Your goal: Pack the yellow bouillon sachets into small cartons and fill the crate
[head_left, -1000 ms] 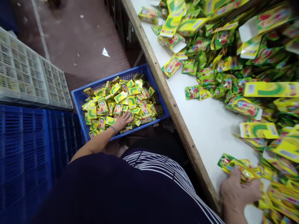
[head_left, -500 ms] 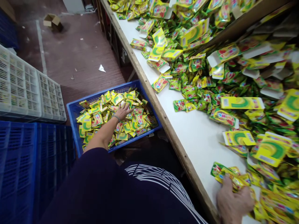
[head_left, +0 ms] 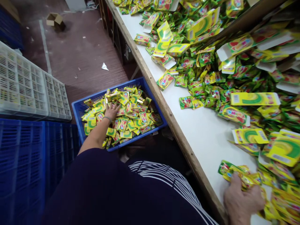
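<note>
My left hand (head_left: 112,111) lies with fingers spread on a heap of small yellow-and-green boxes (head_left: 126,134) that fills a blue plastic basket (head_left: 77,120) on the floor. Nothing shows gripped in it. At the lower right, my right hand (head_left: 242,197) is closed round a few shiny green-and-yellow packets (head_left: 242,176) on the white tabletop (head_left: 206,137). Its thumb presses on them from above, while the other fingers are partly hidden. Beyond that hand lies a large pile of similar packets (head_left: 213,92), mixed with flat, partly opened cartons (head_left: 255,98).
A wooden edge (head_left: 165,109) runs along the table beside the basket. Stacked white crates (head_left: 30,81) and blue crates (head_left: 21,168) stand at the left. A small open cardboard box (head_left: 55,21) and paper scraps lie on the brown floor (head_left: 77,47). A wooden divider (head_left: 234,26) crosses the pile.
My left hand has slid leftward over the boxes in the basket, its fingers spread. My right hand keeps its hold on the packets. The whole view has shifted slightly.
</note>
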Demonstrator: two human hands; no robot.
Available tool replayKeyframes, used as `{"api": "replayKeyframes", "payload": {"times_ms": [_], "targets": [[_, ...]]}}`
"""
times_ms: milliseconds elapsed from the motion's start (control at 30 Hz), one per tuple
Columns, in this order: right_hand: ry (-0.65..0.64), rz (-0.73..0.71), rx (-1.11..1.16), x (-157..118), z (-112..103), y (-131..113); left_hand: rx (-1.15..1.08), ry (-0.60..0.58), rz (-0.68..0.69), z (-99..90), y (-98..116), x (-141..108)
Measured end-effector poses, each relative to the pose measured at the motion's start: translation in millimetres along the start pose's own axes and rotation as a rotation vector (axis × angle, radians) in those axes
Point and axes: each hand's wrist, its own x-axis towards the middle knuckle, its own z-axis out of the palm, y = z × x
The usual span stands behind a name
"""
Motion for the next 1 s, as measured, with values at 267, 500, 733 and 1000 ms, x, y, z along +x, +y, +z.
{"api": "replayKeyframes", "payload": {"times_ms": [267, 500, 733, 1000], "targets": [[-0.023, 0.002, 0.033, -1.9, -3.5, -4.4, 0.002, -0.065, -0.161, -2.5, -49.0, -47.2], [0.022, -0.031, 0.137, -3.2, -5.1, -0.9, 0.015, 0.034, -0.428, -1.5, -49.3, -106.7], [0.024, -0.079, 0.221, 6.0, 4.8, 8.6, -0.117, 0.321, -0.497, -27.1, 15.8, -137.3], [0.035, -0.064, 0.464, 6.5, -4.1, 0.5, -0.639, 0.782, 0.272, -191.2, 249.3, -33.2]]}}
